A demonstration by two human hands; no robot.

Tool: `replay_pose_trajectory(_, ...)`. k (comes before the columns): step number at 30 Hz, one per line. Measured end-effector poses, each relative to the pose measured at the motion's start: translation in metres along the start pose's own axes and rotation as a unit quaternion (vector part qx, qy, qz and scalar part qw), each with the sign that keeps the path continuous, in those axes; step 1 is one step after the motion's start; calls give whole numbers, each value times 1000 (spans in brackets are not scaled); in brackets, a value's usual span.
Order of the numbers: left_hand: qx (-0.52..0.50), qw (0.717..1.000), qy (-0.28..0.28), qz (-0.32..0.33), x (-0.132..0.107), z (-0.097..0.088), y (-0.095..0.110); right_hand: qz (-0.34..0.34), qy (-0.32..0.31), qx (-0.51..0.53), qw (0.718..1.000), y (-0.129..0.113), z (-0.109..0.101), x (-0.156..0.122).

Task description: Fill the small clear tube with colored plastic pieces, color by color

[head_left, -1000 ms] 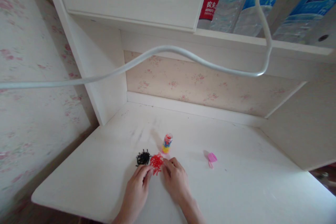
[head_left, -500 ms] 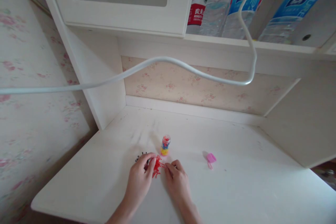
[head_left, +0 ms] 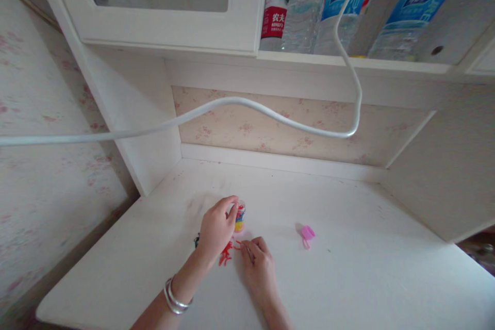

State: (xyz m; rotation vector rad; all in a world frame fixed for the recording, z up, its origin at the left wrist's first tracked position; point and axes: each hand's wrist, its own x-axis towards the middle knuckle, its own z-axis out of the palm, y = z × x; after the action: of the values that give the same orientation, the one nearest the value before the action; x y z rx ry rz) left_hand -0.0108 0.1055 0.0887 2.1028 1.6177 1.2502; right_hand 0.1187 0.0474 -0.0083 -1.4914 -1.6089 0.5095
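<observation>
My left hand (head_left: 217,227) reaches over to a small clear tube (head_left: 240,219), thumb and forefinger closed about its upper left side. Red, blue and yellow pieces fill the upright tube in layers. Just in front of it lies a small heap of thin, curved red pieces (head_left: 225,254), partly behind my left wrist. With its fingers pinched, my right hand (head_left: 260,263) holds a thin red piece (head_left: 238,242) at the heap's right side. Black pieces (head_left: 197,240) show at the left, mostly hidden by my left hand.
A pink cap (head_left: 308,233) with a loop lies to the right on the white desk (head_left: 348,268). A white cable (head_left: 240,100) crosses the view above the desk. Plastic bottles (head_left: 303,15) stand on the shelf over it, beside a cabinet door (head_left: 166,26).
My left hand has left the red pieces and moved forward to the tube; bangles now show on its wrist. My right hand stays pinched by the heap. The view has shifted slightly.
</observation>
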Motion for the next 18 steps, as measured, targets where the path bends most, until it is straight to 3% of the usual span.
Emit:
replay_pose_trajectory(5,32,999,8,11,-4,-7,-6,7,-3,13,1000,1,1,-1)
replay_pose_trajectory(11,178,980,-87,-2,-10,-13,-3,7,-12,17,1000,-2,0,0)
replay_pose_trajectory(18,256,960,-108,11,-5,-16,3,11,-7,5,1000,-3,-1,0)
